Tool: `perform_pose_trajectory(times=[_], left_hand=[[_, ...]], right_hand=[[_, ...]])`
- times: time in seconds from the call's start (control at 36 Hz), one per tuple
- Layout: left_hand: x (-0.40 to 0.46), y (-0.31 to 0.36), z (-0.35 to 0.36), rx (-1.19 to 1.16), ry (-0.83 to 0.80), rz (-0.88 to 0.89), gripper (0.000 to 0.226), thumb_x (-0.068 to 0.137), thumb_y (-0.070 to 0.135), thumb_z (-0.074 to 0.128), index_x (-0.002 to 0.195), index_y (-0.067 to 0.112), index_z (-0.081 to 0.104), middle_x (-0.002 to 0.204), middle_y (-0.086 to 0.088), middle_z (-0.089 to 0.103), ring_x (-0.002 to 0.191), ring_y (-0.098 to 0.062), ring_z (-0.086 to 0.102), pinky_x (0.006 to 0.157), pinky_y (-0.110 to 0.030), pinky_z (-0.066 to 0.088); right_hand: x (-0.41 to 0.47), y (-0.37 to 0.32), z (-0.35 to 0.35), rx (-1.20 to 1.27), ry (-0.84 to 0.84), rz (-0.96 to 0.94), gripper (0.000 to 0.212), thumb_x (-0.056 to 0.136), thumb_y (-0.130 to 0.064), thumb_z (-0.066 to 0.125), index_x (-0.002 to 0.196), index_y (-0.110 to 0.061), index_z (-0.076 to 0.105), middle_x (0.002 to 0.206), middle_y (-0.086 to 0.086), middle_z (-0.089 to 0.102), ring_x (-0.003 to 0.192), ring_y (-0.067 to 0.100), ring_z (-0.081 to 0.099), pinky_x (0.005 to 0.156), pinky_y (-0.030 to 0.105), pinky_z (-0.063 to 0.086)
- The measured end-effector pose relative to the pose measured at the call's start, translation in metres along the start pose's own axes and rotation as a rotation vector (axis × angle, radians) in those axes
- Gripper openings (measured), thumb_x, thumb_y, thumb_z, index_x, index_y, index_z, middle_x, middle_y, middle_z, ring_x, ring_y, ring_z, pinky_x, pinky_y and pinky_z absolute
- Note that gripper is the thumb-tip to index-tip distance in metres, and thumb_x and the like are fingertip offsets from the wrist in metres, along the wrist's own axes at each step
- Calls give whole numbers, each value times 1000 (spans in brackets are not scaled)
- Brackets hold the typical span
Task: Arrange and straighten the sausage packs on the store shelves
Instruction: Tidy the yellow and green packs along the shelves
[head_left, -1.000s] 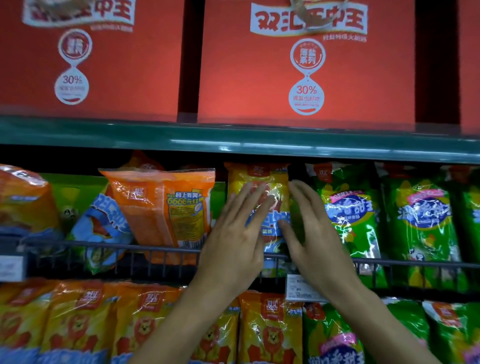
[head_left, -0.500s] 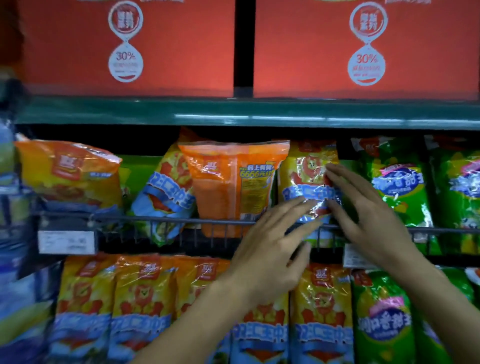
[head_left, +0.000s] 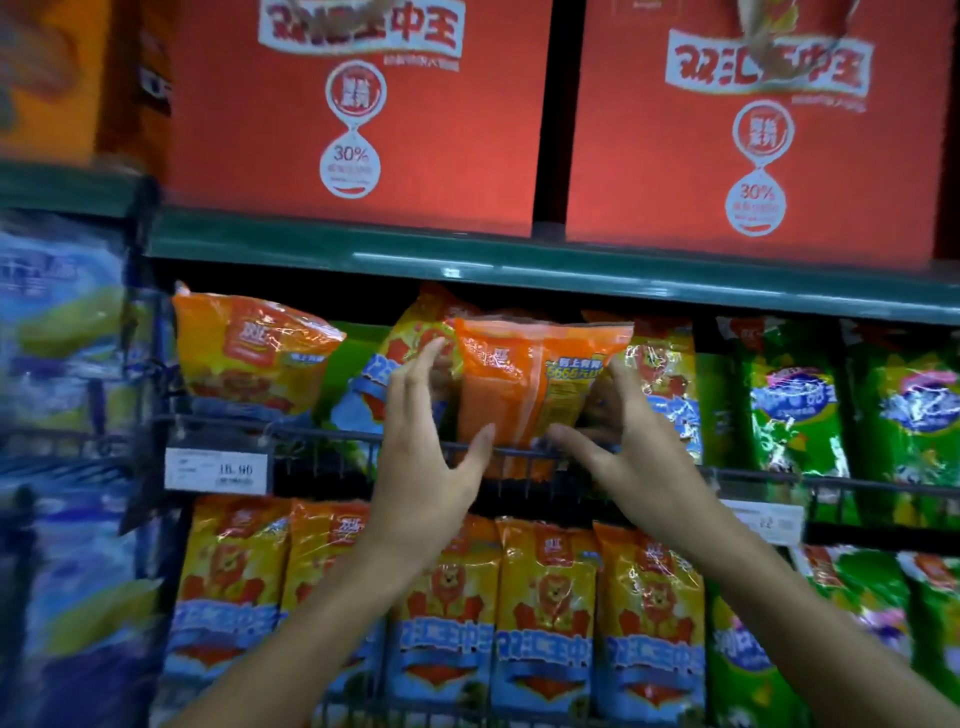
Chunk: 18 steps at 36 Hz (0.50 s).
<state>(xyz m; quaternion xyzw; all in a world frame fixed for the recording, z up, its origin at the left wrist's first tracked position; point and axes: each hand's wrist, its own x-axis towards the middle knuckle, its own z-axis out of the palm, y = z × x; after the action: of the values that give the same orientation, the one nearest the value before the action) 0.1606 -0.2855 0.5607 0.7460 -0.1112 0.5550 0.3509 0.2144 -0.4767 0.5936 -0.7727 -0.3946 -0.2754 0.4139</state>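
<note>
Head view: store shelf (head_left: 519, 265), wire rail (head_left: 322, 441) retaining packs. Orange pack (head_left: 524, 384) sits mid-shelf, askew behind the rail. Left hand (head_left: 421, 467) and right hand (head_left: 631, 447) flank it, fingers spread, thumbs at its lower edge, likely to square it.

Two big boxes (head_left: 353, 119) are set side by side on the top shelf (head_left: 519, 265), packs (head_left: 530, 384) are stood behind the wire rail (head_left: 332, 439) below it, and more packs (head_left: 540, 613) are lined up underneath.
</note>
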Motion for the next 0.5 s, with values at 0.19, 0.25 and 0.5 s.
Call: perform_pose_trajectory(times=[0.19, 0.25, 0.5], left_hand=[[28, -8, -4, 58, -247, -58, 58, 91, 32, 75, 143, 17, 51, 136, 0, 60, 129, -19, 55, 108, -45, 48], [33, -5, -7, 3, -218, -44, 52, 89, 30, 78, 135, 19, 56, 129, 2, 64, 122, -17, 59, 102, -45, 52], [33, 67, -43, -361, -85, 79, 49, 92, 34, 70, 136, 33, 50, 129, 6, 63, 118, -8, 63, 92, -23, 56]], right_hand=[[8, 1, -9, -14, 29, -51, 31, 92, -15, 72, 91, -35, 48, 73, -27, 65, 71, -18, 60, 63, 3, 43], [10, -7, -12, -8, 56, -94, 27, 91, -16, 72, 98, -34, 54, 85, -19, 67, 81, -16, 63, 71, 7, 49], [-3, -73, -46, 89, 385, -372, 50, 88, -28, 70, 126, -50, 46, 104, -46, 61, 103, -13, 62, 87, 6, 46]])
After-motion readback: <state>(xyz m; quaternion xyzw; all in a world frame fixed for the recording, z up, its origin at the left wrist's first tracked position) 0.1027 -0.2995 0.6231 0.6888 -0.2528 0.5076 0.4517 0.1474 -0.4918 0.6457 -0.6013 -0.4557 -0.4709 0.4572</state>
